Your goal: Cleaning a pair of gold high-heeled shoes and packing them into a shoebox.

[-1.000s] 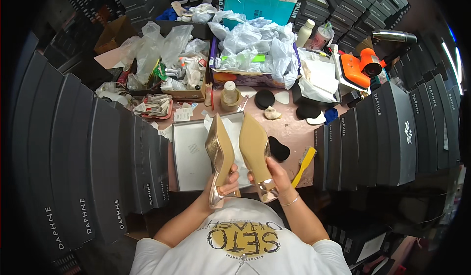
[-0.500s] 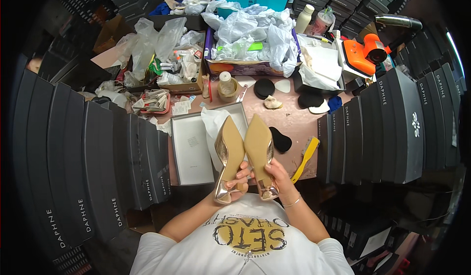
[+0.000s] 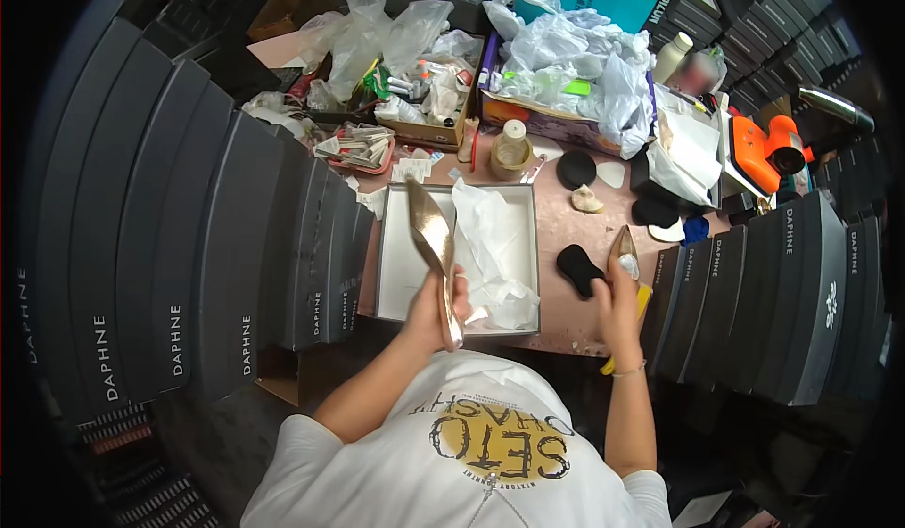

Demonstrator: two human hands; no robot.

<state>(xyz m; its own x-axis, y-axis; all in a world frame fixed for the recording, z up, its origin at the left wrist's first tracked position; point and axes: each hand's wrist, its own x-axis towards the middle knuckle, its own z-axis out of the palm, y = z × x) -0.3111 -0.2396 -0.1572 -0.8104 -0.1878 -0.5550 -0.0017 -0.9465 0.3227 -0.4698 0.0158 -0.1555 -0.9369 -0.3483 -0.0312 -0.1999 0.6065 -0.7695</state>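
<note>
1. Left hand (image 3: 436,311): fingers curled shut around the heel end of a gold shoe (image 3: 431,231); its pointed toe juts past them, away from the body.
2. Right hand (image 3: 620,321): fingers fairly straight, at the other shoe (image 3: 618,243); whether they grip it, I cannot tell; its toe shows just beyond the fingertips.
3. Box (image 3: 394,273): open, under and beyond the left fingers; white paper (image 3: 485,226) lies in it, to their right.
4. Black pad (image 3: 579,270): just left of the right fingers; yellow brush (image 3: 644,299): partly hidden behind that hand.
</note>
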